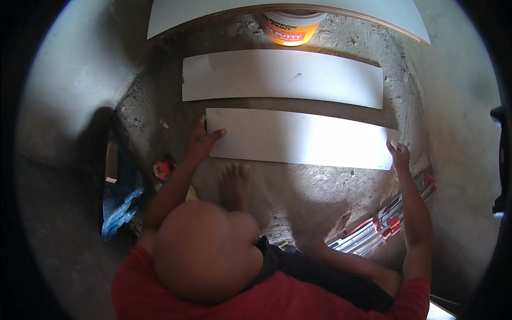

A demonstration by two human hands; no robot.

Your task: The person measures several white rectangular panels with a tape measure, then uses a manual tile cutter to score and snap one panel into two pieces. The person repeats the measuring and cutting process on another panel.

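My left hand (201, 141) grips the left end of a long white panel (298, 138), its thumb on the top face and its other fingers at the edge, partly hidden. At the opposite end my right hand (399, 157) holds the panel's lower right corner, fingers closed around the edge. The panel lies crosswise before me, low over the rough floor; whether it touches the ground I cannot tell. Just beyond it, a second white panel (277, 80) of similar shape rests on the floor, a narrow gap between the two.
A yellow and white bucket (292, 33) stands under a large white board (213, 13) at the far side. Left of my foot (234, 184) lies a red tape measure (162, 169), with blue plastic (124, 212) further left. A silver-railed tool with red parts (381, 226) lies lower right.
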